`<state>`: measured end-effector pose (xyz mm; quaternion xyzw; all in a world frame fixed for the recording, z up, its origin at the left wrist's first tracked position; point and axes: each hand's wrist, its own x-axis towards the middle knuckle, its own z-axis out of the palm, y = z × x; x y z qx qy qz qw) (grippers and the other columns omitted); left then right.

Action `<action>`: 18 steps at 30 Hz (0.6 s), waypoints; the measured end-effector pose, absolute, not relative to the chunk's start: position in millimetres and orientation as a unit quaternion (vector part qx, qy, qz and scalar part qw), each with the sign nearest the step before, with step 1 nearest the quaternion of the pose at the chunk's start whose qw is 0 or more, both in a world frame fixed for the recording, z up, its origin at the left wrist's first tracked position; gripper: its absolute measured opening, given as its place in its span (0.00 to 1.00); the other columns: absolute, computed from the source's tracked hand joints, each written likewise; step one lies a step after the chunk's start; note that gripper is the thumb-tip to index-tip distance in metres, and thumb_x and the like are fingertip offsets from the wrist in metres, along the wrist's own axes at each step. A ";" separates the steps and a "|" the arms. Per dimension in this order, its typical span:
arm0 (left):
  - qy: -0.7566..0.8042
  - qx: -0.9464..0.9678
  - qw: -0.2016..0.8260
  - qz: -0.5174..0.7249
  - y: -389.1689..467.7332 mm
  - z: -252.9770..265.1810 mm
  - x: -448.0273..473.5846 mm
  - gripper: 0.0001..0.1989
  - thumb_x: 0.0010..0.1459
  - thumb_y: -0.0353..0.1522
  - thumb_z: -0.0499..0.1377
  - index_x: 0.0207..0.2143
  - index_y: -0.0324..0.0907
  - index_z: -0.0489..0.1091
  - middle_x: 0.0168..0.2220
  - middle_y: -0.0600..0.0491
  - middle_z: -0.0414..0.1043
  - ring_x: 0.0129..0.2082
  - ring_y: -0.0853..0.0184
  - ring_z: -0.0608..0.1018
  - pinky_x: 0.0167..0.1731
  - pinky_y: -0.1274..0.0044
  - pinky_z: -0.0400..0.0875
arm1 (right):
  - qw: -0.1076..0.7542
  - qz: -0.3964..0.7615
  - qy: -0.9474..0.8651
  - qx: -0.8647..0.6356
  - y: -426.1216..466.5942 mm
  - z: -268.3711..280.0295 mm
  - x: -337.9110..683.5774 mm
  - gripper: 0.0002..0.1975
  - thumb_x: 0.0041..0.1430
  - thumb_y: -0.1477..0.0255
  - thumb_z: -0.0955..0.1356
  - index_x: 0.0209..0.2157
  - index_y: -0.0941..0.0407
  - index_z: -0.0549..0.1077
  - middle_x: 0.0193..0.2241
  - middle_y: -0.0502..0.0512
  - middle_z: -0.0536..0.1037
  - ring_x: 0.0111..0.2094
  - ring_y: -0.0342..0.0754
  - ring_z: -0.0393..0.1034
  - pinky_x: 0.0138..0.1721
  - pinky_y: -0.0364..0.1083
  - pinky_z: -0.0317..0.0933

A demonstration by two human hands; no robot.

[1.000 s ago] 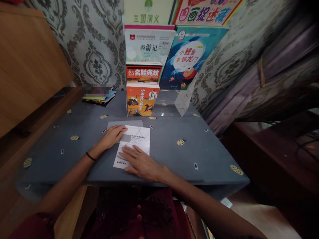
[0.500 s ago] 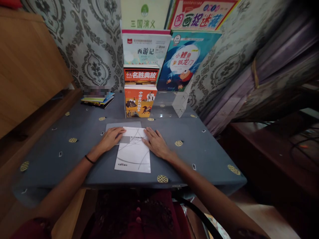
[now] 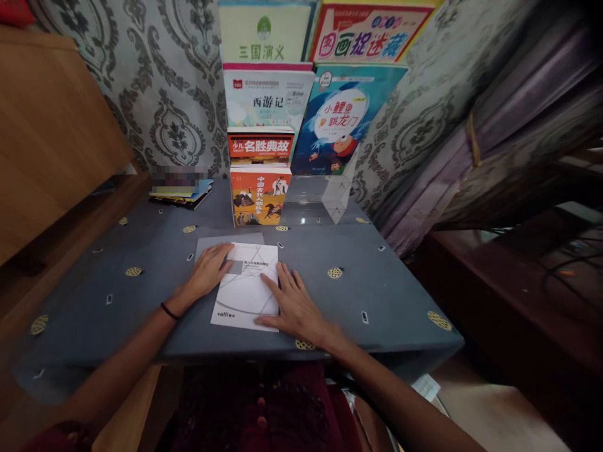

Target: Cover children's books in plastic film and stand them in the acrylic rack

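A white booklet (image 3: 247,292) with thin grey curved lines and "vatti" on its cover lies flat in front of me. Under its upper left part is a flat grey sheet (image 3: 205,243), mostly covered. My left hand (image 3: 210,269) rests at the booklet's upper left edge, fingers stretched over the edge and touching it. Along the right edge lies my right hand (image 3: 296,306), its fingers spread, with the thumb and index finger reaching onto the cover. Neither hand grips anything.
A clear stand (image 3: 336,198) behind the booklet holds several upright books, among them an orange one (image 3: 260,198) and a blue one (image 3: 346,119). A small pile of books (image 3: 181,196) sits at the back left. A grey patterned cloth (image 3: 377,276) covers the table.
My right hand has slid down the booklet's right edge toward me, its fingers spreading and its thumb now near the lower edge. My left hand stays at the upper left. The view has shifted slightly.
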<state>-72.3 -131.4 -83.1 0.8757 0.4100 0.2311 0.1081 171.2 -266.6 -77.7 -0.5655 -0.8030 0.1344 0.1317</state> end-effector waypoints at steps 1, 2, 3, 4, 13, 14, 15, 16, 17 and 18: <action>0.413 0.873 0.108 0.236 -131.6 -84.2 -71.3 0.20 0.64 0.33 0.52 0.57 0.39 0.67 0.59 0.42 0.71 0.61 0.55 0.70 0.62 0.60 0.62 | 0.133 0.139 -0.806 -0.559 -269.1 -78.1 171.6 0.53 0.52 0.42 0.70 0.69 0.57 0.56 0.71 0.73 0.46 0.71 0.73 0.36 0.66 0.71 0.40; 0.415 0.870 0.111 0.243 -131.8 -84.9 -70.4 0.20 0.64 0.33 0.52 0.57 0.39 0.67 0.59 0.42 0.71 0.61 0.55 0.70 0.63 0.59 0.61 | 0.133 0.144 -0.808 -0.556 -270.6 -78.1 172.0 0.53 0.50 0.41 0.71 0.69 0.57 0.56 0.71 0.73 0.45 0.71 0.73 0.36 0.66 0.71 0.40; 0.417 0.866 0.118 0.250 -132.0 -85.3 -69.6 0.20 0.63 0.33 0.52 0.57 0.40 0.67 0.59 0.41 0.70 0.62 0.55 0.70 0.63 0.59 0.60 | 0.132 0.148 -0.807 -0.556 -271.3 -77.6 172.4 0.54 0.49 0.41 0.71 0.69 0.57 0.56 0.71 0.73 0.45 0.71 0.73 0.36 0.66 0.70 0.39; 0.418 0.862 0.130 0.257 -132.3 -85.4 -68.8 0.21 0.63 0.33 0.52 0.57 0.40 0.67 0.59 0.41 0.70 0.62 0.54 0.70 0.63 0.59 0.60 | 0.128 0.154 -0.806 -0.557 -271.5 -76.7 172.8 0.55 0.48 0.40 0.71 0.69 0.57 0.57 0.71 0.74 0.45 0.71 0.73 0.36 0.66 0.70 0.39; 0.404 0.714 0.445 0.359 -122.4 -83.8 -54.0 0.25 0.57 0.36 0.59 0.57 0.43 0.64 0.62 0.42 0.67 0.64 0.54 0.68 0.61 0.61 0.65 | 0.122 0.164 -0.803 -0.560 -275.5 -66.9 172.9 0.54 0.47 0.38 0.70 0.68 0.55 0.59 0.71 0.73 0.46 0.71 0.70 0.36 0.67 0.68 0.38; 0.416 0.688 0.469 0.367 -119.5 -82.1 -53.1 0.24 0.56 0.35 0.60 0.56 0.43 0.65 0.62 0.42 0.67 0.65 0.54 0.67 0.60 0.62 0.65 | 0.121 0.164 -0.804 -0.558 -276.1 -66.4 173.1 0.54 0.48 0.38 0.70 0.68 0.55 0.59 0.71 0.72 0.46 0.72 0.70 0.36 0.68 0.68 0.37; 0.431 0.660 0.489 0.373 -116.7 -79.6 -52.9 0.23 0.55 0.34 0.61 0.54 0.44 0.66 0.62 0.42 0.67 0.64 0.54 0.67 0.59 0.63 0.67 | 0.120 0.165 -0.805 -0.557 -276.6 -66.0 173.5 0.54 0.48 0.38 0.70 0.68 0.55 0.59 0.71 0.72 0.46 0.72 0.69 0.36 0.68 0.67 0.37; 0.445 0.632 0.510 0.378 -114.6 -76.7 -53.1 0.22 0.54 0.34 0.62 0.53 0.44 0.67 0.61 0.42 0.68 0.63 0.54 0.69 0.56 0.65 0.70 | 0.120 0.166 -0.806 -0.556 -276.9 -65.8 173.8 0.53 0.48 0.38 0.70 0.68 0.55 0.59 0.71 0.72 0.46 0.72 0.69 0.36 0.68 0.67 0.37; 0.455 0.602 0.534 0.382 -113.6 -73.5 -53.5 0.21 0.54 0.33 0.63 0.51 0.44 0.68 0.59 0.43 0.70 0.61 0.55 0.71 0.53 0.66 0.73 | 0.121 0.167 -0.805 -0.556 -277.1 -65.8 174.1 0.53 0.48 0.38 0.70 0.68 0.55 0.60 0.71 0.72 0.46 0.72 0.68 0.36 0.68 0.67 0.36; 0.458 0.572 0.562 0.383 -114.0 -70.5 -53.9 0.20 0.53 0.32 0.64 0.49 0.44 0.68 0.56 0.43 0.72 0.58 0.56 0.74 0.49 0.68 0.75 | 0.122 0.168 -0.805 -0.556 -277.2 -66.0 174.3 0.53 0.48 0.38 0.70 0.68 0.55 0.60 0.71 0.73 0.46 0.72 0.68 0.36 0.68 0.66 0.36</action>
